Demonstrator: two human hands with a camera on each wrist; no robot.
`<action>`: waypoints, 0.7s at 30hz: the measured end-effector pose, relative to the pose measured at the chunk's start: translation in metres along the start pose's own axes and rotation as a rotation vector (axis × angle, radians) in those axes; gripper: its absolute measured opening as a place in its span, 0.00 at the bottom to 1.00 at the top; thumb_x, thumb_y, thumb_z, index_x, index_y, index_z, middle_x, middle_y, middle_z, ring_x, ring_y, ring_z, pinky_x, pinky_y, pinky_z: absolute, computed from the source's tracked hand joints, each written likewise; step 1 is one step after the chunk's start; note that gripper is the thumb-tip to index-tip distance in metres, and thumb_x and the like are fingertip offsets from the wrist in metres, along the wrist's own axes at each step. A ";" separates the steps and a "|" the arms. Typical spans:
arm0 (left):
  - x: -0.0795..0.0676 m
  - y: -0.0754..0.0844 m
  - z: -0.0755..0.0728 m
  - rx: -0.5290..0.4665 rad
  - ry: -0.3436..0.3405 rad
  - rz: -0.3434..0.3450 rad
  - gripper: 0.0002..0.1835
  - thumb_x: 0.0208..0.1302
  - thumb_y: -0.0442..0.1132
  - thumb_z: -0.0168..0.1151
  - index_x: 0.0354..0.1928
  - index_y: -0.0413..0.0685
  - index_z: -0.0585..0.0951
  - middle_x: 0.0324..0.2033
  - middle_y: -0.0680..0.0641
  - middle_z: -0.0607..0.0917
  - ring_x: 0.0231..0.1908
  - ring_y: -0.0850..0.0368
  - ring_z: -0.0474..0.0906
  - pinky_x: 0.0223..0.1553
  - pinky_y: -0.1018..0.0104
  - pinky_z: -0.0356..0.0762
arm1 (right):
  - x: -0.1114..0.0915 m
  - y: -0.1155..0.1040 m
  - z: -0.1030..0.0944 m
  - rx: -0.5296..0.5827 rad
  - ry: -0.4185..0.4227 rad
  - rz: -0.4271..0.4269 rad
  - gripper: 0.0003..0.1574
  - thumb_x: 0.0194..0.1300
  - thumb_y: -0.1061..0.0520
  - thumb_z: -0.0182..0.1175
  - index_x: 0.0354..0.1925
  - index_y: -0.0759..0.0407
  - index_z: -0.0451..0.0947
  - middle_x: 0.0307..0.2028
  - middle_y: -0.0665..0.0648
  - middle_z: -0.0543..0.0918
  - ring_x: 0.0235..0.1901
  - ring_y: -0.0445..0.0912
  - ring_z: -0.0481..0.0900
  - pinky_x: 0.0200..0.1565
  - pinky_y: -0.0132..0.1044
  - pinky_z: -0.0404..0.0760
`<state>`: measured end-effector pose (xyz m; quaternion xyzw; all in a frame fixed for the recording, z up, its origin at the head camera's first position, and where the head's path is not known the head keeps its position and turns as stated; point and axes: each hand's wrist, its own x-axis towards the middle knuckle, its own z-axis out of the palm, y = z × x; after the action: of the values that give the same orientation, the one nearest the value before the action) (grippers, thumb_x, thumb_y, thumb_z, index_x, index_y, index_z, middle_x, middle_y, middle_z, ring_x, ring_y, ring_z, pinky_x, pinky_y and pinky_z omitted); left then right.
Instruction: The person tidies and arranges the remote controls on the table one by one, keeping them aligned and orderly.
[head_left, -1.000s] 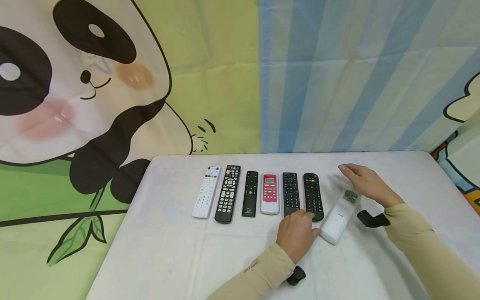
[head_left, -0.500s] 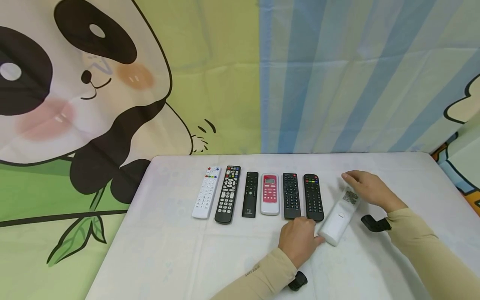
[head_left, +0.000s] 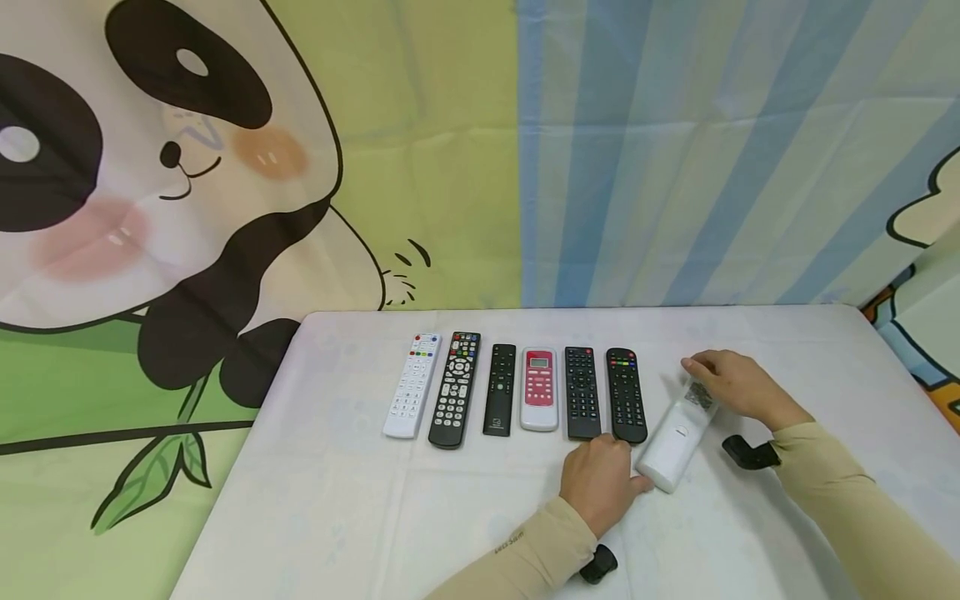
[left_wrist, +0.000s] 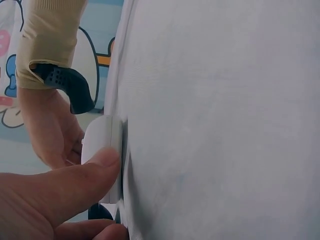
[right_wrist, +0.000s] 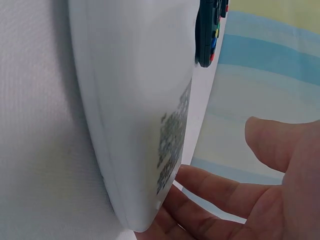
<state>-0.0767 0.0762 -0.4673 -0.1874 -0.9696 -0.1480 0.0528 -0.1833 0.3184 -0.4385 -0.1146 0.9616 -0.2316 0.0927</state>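
Observation:
A white remote control [head_left: 675, 446] lies slanted at the right end of a row of remotes, its smooth side up, a speckled grey label [right_wrist: 172, 140] near its far end. My left hand [head_left: 600, 482] is at its near end; the left wrist view shows the straight thumb [left_wrist: 95, 172] touching the end of the white remote. The left fingers are bent down by the near ends of two black remotes, their tips hidden. Over the far end is my right hand [head_left: 735, 387], fingers [right_wrist: 220, 192] reaching along that end and thumb held apart.
Leftward in the row are a black remote with coloured buttons [head_left: 627, 396], another black one [head_left: 582, 393], a white and pink one [head_left: 539, 390], a slim black one [head_left: 499, 390], a larger black one [head_left: 454, 392] and a white one [head_left: 412, 387]. A printed cloth [head_left: 450, 167] hangs behind the table.
My right hand has come down and nearer onto the far end of the white remote. My left hand has drawn back slightly from the black remotes, its thumb at the white remote's near end.

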 end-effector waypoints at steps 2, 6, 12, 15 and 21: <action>0.000 0.000 0.001 0.003 -0.006 0.000 0.22 0.46 0.61 0.79 0.33 0.52 0.90 0.26 0.55 0.85 0.25 0.64 0.80 0.20 0.69 0.71 | 0.000 0.000 0.000 0.000 0.000 -0.001 0.37 0.81 0.44 0.42 0.59 0.79 0.73 0.53 0.78 0.78 0.54 0.73 0.75 0.51 0.66 0.73; 0.001 0.002 0.004 0.010 -0.020 -0.001 0.23 0.46 0.62 0.78 0.34 0.53 0.90 0.27 0.55 0.85 0.25 0.64 0.80 0.21 0.69 0.72 | -0.001 0.000 0.001 0.001 -0.003 0.003 0.37 0.81 0.44 0.43 0.58 0.79 0.74 0.52 0.78 0.79 0.52 0.72 0.76 0.50 0.65 0.74; 0.002 0.002 0.007 -0.002 -0.026 0.008 0.22 0.46 0.62 0.78 0.35 0.54 0.90 0.27 0.55 0.84 0.25 0.64 0.80 0.20 0.70 0.71 | -0.003 0.000 0.001 0.004 -0.010 0.012 0.36 0.81 0.45 0.44 0.55 0.80 0.75 0.49 0.77 0.80 0.48 0.69 0.79 0.46 0.62 0.77; 0.003 0.003 0.007 -0.010 -0.032 0.011 0.20 0.47 0.61 0.78 0.35 0.57 0.90 0.27 0.56 0.84 0.25 0.65 0.79 0.20 0.71 0.69 | -0.003 0.000 0.000 -0.001 -0.017 0.031 0.36 0.81 0.45 0.44 0.55 0.80 0.75 0.49 0.77 0.81 0.46 0.67 0.80 0.44 0.60 0.78; 0.003 0.004 0.006 -0.011 -0.039 0.009 0.18 0.47 0.60 0.78 0.35 0.58 0.90 0.26 0.58 0.83 0.25 0.66 0.78 0.20 0.71 0.68 | -0.005 -0.002 -0.002 -0.003 -0.037 0.086 0.37 0.81 0.44 0.44 0.55 0.80 0.75 0.46 0.75 0.81 0.40 0.60 0.81 0.39 0.54 0.79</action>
<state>-0.0784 0.0823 -0.4717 -0.1950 -0.9688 -0.1496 0.0337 -0.1783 0.3188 -0.4354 -0.0778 0.9640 -0.2240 0.1201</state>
